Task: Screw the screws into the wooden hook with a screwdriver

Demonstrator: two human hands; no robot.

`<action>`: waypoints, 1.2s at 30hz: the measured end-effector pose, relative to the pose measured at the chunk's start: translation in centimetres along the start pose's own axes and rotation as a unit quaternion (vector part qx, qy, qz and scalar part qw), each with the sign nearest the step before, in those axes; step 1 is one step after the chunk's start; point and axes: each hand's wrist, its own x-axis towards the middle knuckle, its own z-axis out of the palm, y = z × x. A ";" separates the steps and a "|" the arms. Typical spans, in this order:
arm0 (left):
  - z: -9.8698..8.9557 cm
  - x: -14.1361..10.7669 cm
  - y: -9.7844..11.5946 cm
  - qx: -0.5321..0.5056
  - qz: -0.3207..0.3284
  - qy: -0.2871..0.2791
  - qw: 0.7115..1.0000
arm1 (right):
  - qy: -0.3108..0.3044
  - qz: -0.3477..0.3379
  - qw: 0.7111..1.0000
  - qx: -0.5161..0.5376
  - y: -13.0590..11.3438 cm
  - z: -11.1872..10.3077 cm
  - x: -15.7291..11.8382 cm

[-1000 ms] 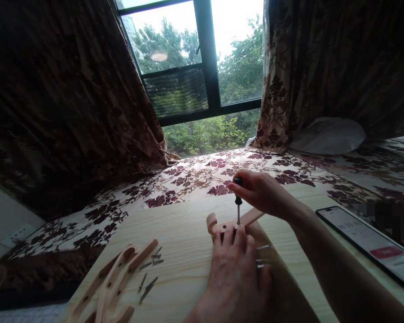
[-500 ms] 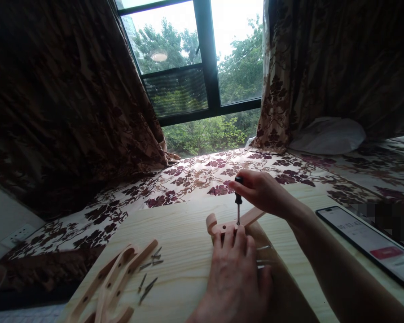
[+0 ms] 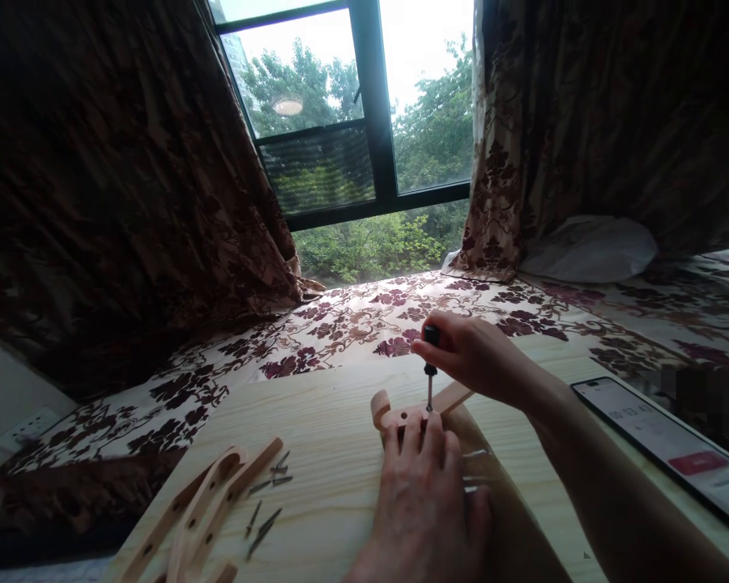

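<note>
Pinched upright in my right hand [image 3: 462,350] is a small black-handled screwdriver [image 3: 430,368], its tip down at a hole or screw in a pale wooden hook [image 3: 413,415]. My left hand [image 3: 422,494] lies flat, its fingertips pressing on the near edge of that hook and its thumb apart to the right. The fingers hide part of the wood. Under the hook and left hand is a brown piece [image 3: 504,502] with shiny streaks, partly hidden. Several more wooden hooks [image 3: 200,510] with dark holes lie to the left, beside several loose screws [image 3: 262,530].
All of this rests on a pale wood-grain board [image 3: 316,470]. At its right side lies a phone [image 3: 662,445] with a timer showing. Behind are a flower-patterned cloth [image 3: 340,324], a window [image 3: 364,146] and dark curtains [image 3: 127,162]. A wall socket [image 3: 27,429] shows at far left.
My right hand and the screwdriver handle have shifted very slightly, with the tip still at the same spot on the hook. My left hand has stayed in place; the view has tilted a little.
</note>
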 end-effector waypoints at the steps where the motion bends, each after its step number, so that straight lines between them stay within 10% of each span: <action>1: 0.2 0.0 -0.2 0.003 0.006 0.003 1.000 | -0.005 -0.002 1.000 0.009 -0.1 -0.1 -0.1; 36: 0.8 0.0 0.0 -0.011 -0.016 0.011 1.000 | -0.054 -0.033 0.989 0.132 0.8 0.5 -0.3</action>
